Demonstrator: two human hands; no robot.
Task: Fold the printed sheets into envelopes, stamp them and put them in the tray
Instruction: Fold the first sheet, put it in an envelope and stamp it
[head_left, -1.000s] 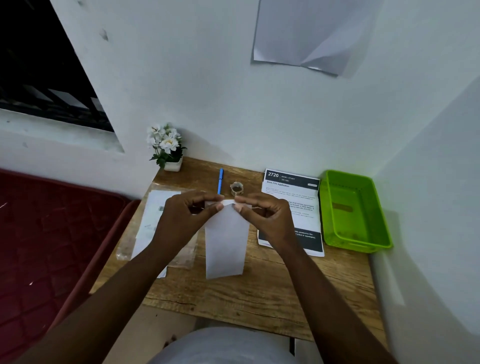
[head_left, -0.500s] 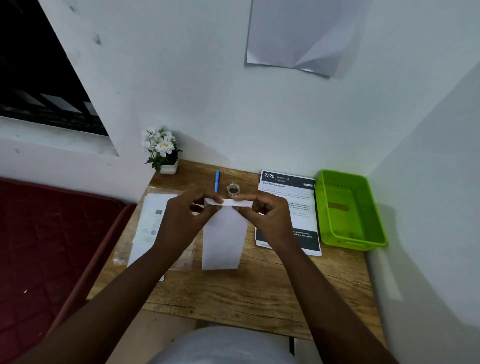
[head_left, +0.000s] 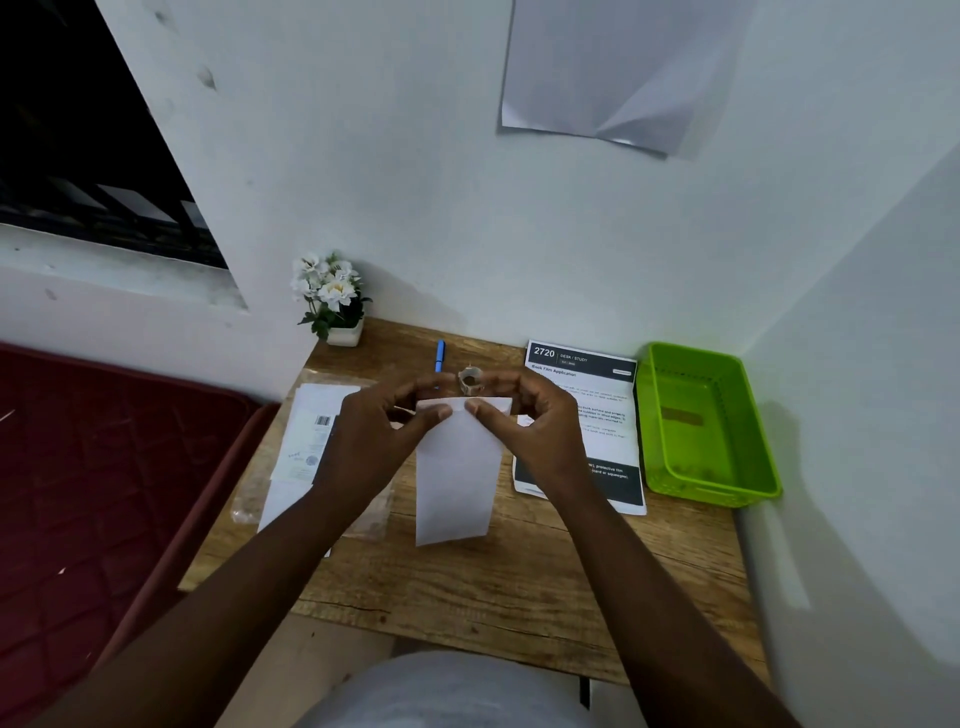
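Left hand (head_left: 371, 439) and right hand (head_left: 532, 431): raised over worktop (head_left: 519, 582), forearms converging, fingers curled, thumbs pinching top fold of folded sheet (head_left: 454, 478). Sheet hanging between both hands, centre. Green tray (head_left: 769, 467): far right.

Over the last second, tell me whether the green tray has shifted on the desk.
No. The green tray keeps its place at the desk's far right corner, with the same narrow gap to the black-headed sheet beside it.
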